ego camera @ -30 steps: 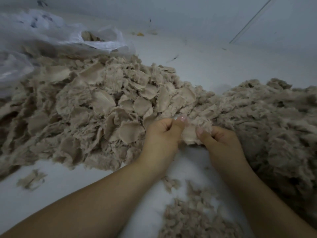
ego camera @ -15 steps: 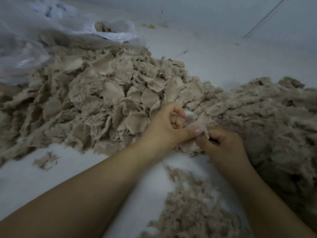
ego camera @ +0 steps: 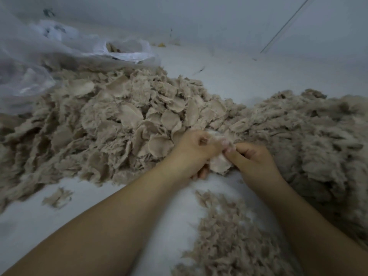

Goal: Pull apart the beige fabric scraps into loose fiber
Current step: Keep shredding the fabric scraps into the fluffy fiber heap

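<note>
- Left hand (ego camera: 196, 151) and right hand (ego camera: 253, 160) both pinch one beige scrap (ego camera: 219, 163).
- Behind the scrap — a big scrap pile (ego camera: 119, 124).
- Right of it, fluffy fiber (ego camera: 318, 140).
- Far behind the pile — a plastic bag (ego camera: 59, 46).

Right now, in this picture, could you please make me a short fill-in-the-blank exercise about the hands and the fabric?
1. Both hands pinch one beige ____ between them.
2. The left hand and the right hand meet at the near edge of the big pile of scraps; the fluffy loose fiber is heaped on the ____ side.
3. Behind the pile of scraps, at the far left, lies a clear plastic ____.
4. The floor under everything is ____ in colour.

Missing words: scrap; right; bag; white
</note>
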A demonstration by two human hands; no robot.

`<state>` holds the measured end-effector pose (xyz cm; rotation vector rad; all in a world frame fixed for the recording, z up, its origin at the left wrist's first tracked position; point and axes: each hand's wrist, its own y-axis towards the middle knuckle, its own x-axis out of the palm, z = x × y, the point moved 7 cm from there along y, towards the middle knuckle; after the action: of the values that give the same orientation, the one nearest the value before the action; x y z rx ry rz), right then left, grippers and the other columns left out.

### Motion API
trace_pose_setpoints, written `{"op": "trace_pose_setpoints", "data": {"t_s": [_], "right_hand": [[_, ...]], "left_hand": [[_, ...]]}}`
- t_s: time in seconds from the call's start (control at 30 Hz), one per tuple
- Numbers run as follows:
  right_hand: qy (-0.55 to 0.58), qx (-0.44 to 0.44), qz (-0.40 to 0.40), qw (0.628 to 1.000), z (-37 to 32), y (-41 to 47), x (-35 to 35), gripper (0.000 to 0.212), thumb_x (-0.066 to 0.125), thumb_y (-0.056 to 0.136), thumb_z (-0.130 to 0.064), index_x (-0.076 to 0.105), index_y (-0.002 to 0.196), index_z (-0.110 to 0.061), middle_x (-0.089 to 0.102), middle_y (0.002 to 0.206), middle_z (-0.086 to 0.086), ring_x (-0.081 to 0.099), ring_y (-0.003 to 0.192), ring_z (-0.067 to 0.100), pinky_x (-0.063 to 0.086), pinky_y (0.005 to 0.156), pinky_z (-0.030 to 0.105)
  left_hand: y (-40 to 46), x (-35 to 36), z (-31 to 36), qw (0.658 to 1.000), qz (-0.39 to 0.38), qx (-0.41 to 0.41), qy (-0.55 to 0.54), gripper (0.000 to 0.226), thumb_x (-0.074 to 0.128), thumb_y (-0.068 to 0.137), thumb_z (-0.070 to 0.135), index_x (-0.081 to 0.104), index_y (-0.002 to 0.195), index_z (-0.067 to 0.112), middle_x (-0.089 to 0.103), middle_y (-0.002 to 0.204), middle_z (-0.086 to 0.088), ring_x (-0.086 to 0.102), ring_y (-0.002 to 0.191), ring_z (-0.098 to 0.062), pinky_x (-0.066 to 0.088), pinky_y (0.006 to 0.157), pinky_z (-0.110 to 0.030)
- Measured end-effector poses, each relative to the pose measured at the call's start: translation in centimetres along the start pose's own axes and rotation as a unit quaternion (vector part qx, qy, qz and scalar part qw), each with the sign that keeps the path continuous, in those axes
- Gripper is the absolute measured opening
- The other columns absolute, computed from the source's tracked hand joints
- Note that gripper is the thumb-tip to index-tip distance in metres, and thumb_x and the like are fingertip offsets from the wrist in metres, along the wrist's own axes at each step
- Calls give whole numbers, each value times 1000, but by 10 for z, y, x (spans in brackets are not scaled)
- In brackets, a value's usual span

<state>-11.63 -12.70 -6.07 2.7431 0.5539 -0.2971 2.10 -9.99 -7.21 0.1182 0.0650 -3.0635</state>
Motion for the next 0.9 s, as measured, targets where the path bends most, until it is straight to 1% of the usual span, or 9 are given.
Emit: {"op": "trace_pose_setpoints", "data": {"t_s": [0.07, 0.17, 0.27, 0.33, 0.4, 0.47, 0.57, 0.77, 0.9], "right_hand": [[-18, 3, 23, 1000, 3, 1, -4, 45, 60, 96, -27, 58, 59, -1, 50, 55, 22, 42, 49, 30, 38, 49, 36], [-21, 32, 71, 997, 12, 0, -12, 43, 55, 101, -19, 66, 59, -19, 63, 60, 6, 55, 54, 24, 48, 51, 32], [9, 51, 119, 992, 15, 1, -19, 44, 51, 101, -18, 69, 61, -20, 75, 79, -4, 70, 77, 10, 53, 63, 15], [14, 44, 139, 989, 13, 1, -22, 42, 50, 102, -17, 68, 65, -17, 75, 79, -2, 70, 78, 8, 52, 68, 12], [18, 37, 157, 987, 10, 0, -24, 39, 49, 102, -16, 69, 68, -15, 74, 77, 1, 70, 75, 9, 53, 69, 16], [33, 36, 177, 983, 10, -3, -28, 36, 49, 102, -14, 69, 72, -16, 73, 75, -3, 68, 72, 5, 52, 66, 14], [49, 20, 184, 981, 6, -5, -28, 32, 47, 102, -9, 69, 80, -19, 73, 78, -14, 67, 77, -2, 49, 68, 9], [-53, 30, 109, 992, 4, -1, -15, 28, 41, 105, -16, 68, 112, -13, 70, 107, -2, 64, 102, 10, 51, 89, 25], [-180, 44, 86, 979, 6, 4, -12, 30, 40, 105, -21, 65, 122, -19, 62, 108, -10, 57, 97, 3, 40, 80, 11]], "left_hand": [[0, 0, -4, 1000, 0, -8, -28, 33, 58, 98, 24, 58, 89, -8, 51, 57, -20, 39, 28, -16, 23, 30, -15], [-1, -21, 6, 961, 88, 6, -264, 22, 52, 99, 13, 57, 104, -8, 52, 56, -16, 45, 31, -16, 28, 30, -16], [2, -42, 31, 887, 134, 128, -423, 32, 51, 99, 5, 47, 130, 3, 68, 110, -16, 73, 86, -25, 58, 61, -32], [3, -35, 29, 929, 153, 141, -306, 41, 56, 96, 2, 45, 134, 14, 60, 128, -5, 65, 111, -26, 58, 83, -43], [4, -12, 22, 981, 146, 125, -26, 36, 61, 92, 2, 55, 124, 19, 61, 119, -3, 63, 108, -22, 54, 90, -43], [8, 14, 16, 966, 96, 147, 192, 42, 66, 88, 7, 56, 129, 13, 60, 123, -7, 56, 112, -19, 44, 96, -29], [14, 33, 19, 917, 53, 210, 336, 41, 65, 87, 11, 58, 128, 10, 61, 121, -10, 48, 115, -27, 36, 95, -28], [9, 26, 24, 925, 73, 219, 300, 29, 60, 82, -6, 70, 105, 6, 67, 90, -5, 59, 85, -19, 47, 76, -30], [5, 15, 21, 943, 107, 183, 257, 19, 58, 85, -6, 59, 96, 10, 56, 75, 2, 55, 70, -14, 46, 63, -29]]}}
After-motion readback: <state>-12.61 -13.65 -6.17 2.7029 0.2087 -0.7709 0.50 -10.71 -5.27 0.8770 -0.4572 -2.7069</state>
